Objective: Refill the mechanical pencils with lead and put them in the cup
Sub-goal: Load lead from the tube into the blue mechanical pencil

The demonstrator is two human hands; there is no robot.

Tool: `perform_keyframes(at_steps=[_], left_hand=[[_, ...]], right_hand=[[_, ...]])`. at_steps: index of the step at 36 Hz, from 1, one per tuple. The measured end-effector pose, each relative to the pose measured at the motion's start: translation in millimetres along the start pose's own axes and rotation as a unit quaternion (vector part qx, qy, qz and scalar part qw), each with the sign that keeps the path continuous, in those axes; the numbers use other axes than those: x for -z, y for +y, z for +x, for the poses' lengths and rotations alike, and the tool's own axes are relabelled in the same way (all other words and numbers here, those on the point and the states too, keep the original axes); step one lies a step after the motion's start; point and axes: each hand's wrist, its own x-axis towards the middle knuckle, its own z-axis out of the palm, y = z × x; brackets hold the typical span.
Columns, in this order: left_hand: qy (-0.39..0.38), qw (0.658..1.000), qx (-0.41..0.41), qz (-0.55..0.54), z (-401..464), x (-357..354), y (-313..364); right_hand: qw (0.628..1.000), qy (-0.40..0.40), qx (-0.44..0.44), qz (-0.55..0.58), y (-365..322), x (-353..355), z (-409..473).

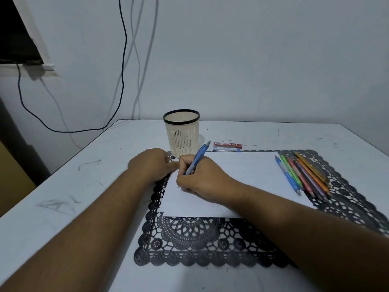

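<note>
My right hand [202, 179] grips a blue mechanical pencil [196, 158] in a writing hold, its tip down on the white sheet of paper [248, 175]. My left hand [152, 162] rests on the paper's upper left corner, fingers loosely curled, holding nothing. A cream mesh cup [182, 133] with a black rim stands just behind both hands. Behind the paper lies a red and white lead case [227, 146], with a few loose leads near it. Several coloured mechanical pencils [303, 173] lie side by side at the paper's right edge.
A black lace placemat [206, 241] lies under the paper on the white table [84, 186]. The table meets the wall at the back, where black cables [124, 60] hang down at the left. The table's left edge drops off near a dark opening.
</note>
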Motion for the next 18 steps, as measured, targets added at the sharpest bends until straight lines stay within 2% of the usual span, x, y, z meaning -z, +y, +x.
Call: perform_keyframes(at_steps=[18], left_hand=[[-0.002, 1.000, -0.004, -0.001, 0.2, -0.4, -0.7]], right_hand=[[1.000, 0.014, 0.003, -0.019, 0.3, -0.3, 0.0]])
